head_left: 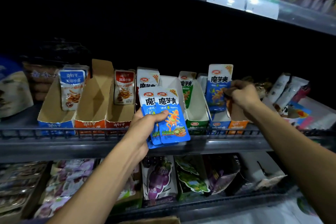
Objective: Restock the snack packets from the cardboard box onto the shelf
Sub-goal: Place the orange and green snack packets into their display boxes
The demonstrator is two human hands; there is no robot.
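The left hand point(145, 125) grips a small fan of blue snack packets point(169, 116) in front of the shelf point(109, 143), ready to feed them in. They stand tall, tops up, faces toward us. The right hand point(241, 94) has its fingers point(229, 90) curled on a blue packet point(218, 87) standing upright in its blue tray point(218, 123), probably setting it straight.

We see two bare forearms entering from the bottom edge, no sleeves in view on either. Left hand point(145, 125) and right hand point(241, 94): no gloves, rings, watch or wristband that we can make out. Fingers point(161, 114) uncovered; nails too dim to judge. Rest of the person out of frame
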